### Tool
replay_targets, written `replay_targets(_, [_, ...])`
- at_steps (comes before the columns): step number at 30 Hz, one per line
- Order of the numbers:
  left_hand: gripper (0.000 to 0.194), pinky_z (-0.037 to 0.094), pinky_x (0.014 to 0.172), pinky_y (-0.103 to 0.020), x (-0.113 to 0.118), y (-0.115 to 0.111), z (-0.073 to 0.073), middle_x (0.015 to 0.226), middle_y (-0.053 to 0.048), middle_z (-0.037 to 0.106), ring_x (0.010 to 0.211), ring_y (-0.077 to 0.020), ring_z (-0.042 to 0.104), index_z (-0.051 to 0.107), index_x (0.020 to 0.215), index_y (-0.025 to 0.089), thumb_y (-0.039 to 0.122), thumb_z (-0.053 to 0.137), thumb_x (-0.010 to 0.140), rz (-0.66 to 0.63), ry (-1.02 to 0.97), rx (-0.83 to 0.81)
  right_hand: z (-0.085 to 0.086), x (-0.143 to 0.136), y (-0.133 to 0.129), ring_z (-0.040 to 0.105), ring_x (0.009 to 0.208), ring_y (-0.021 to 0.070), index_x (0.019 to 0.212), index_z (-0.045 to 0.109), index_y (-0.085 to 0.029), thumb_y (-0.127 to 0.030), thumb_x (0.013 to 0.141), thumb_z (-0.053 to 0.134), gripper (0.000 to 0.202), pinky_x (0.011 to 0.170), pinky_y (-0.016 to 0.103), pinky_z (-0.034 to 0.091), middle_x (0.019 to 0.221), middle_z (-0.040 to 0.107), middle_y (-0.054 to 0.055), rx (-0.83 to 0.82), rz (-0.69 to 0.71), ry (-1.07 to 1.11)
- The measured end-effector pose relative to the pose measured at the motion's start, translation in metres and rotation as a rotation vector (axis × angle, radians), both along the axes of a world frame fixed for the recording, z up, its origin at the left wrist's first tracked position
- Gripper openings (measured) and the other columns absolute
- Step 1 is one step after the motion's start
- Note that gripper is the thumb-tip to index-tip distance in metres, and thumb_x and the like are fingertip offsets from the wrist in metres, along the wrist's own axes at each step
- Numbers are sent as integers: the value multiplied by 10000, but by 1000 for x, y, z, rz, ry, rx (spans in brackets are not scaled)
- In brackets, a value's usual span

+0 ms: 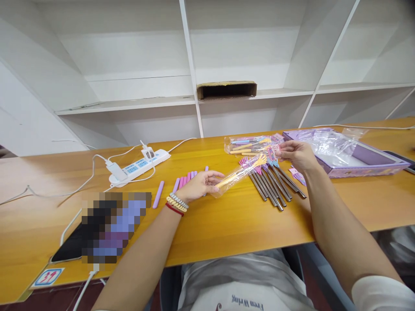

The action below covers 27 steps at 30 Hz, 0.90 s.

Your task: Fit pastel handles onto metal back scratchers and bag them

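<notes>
Nearest the body, at the front edge of the wooden table (227,224), a dark phone (69,248) lies flat at the left with a white cable running off its end. Further in, the left hand (201,185), beaded bracelets on its wrist, pinches the lower end of a clear plastic sleeve (238,173) between thumb and fingers; inside the sleeve sits a yellow hand-shaped stick (246,169), slanting up to the right. The right hand (296,154) is closed on the upper end of the same sleeve, fingers curled around the wrapper, so the packet hangs stretched between both hands just above the tabletop. Beneath it a fan of metal rods (274,185) lies on the wood, their coloured tops pointing away. Just left of the left hand, a row of purple and pink sticks (184,181) rests flat. Beyond the sleeve lies a bag of wrapped sticks (248,146), probably more of the same kind, though the plastic blurs them. To the right sits a purple box (372,162) with crumpled film on it. At the left, a white power strip (141,166) carries two plugs. Behind stand white shelves (191,77) holding a cardboard box (227,90).
</notes>
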State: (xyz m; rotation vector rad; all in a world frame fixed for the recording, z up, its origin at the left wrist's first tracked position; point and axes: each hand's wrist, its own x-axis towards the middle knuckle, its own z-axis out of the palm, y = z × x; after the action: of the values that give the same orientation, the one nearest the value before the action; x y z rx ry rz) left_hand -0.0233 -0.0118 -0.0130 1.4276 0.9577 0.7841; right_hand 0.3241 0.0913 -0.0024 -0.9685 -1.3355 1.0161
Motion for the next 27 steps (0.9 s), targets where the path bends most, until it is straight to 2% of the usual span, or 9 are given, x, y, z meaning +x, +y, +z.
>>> replay_targets(6, [468,479,798,-304,-1,1,0,1006,-91,665,929,-186,622,584,1080,145,142,734,637,8,-1,3,4,-4,-6,533,463,107,698,646,-152,-367,524,810,322,457,253,453,575,608,8,40,7,-195])
replay_targets(9, [475,485,783,-302,1,0,1,1020,-100,666,924,-190,628,581,1083,140,149,742,636,2,-13,-13,-1,-10,-3,523,468,115,744,676,-150,-392,587,766,303,479,268,447,576,608,14,156,-156,-360])
replay_targets(13, [498,495,768,-321,4,-3,3,1042,-123,666,885,-197,644,570,1105,128,165,748,641,-19,-39,-47,-11,-18,3,606,615,169,900,719,-171,-388,682,689,308,622,314,500,712,677,44,352,-380,-511])
replay_targets(15, [511,498,766,-328,6,-4,4,1049,-133,665,874,-198,648,565,1118,122,166,748,644,-27,-43,-60,-14,-23,3,631,676,181,959,720,-188,-372,736,637,301,686,330,511,808,703,58,443,-397,-578])
replay_targets(17, [513,498,776,-331,6,-5,5,1050,-135,666,888,-202,646,565,1117,117,157,750,639,-25,-52,-63,-14,-29,2,650,763,194,966,722,-197,-364,772,596,285,722,332,514,916,708,67,505,-357,-613])
replay_targets(20, [501,496,793,-329,7,-5,5,1035,-121,670,916,-203,638,577,1096,119,143,752,628,-17,-73,-50,-13,-36,-3,645,918,213,941,723,-198,-386,809,552,287,797,340,509,1002,697,58,505,-255,-503])
replay_targets(23, [486,492,794,-320,7,-5,5,1021,-111,674,924,-200,637,589,1081,129,135,751,623,-8,-71,-38,-11,-40,-4,642,924,210,889,719,-198,-414,811,545,288,820,345,506,938,704,40,390,-202,-314])
replay_targets(25, [479,490,790,-312,7,-5,5,1023,-112,675,929,-200,637,593,1077,133,136,749,624,-2,-59,-36,-10,-39,-2,646,846,197,871,705,-203,-399,742,626,248,765,330,519,871,698,29,283,-177,-197])
replay_targets(27, [479,490,784,-313,7,-4,5,1028,-114,675,919,-200,641,591,1079,135,143,749,626,4,-53,-37,-10,-37,0,634,723,168,914,676,-217,-335,616,731,325,682,309,525,784,676,11,173,-135,-67])
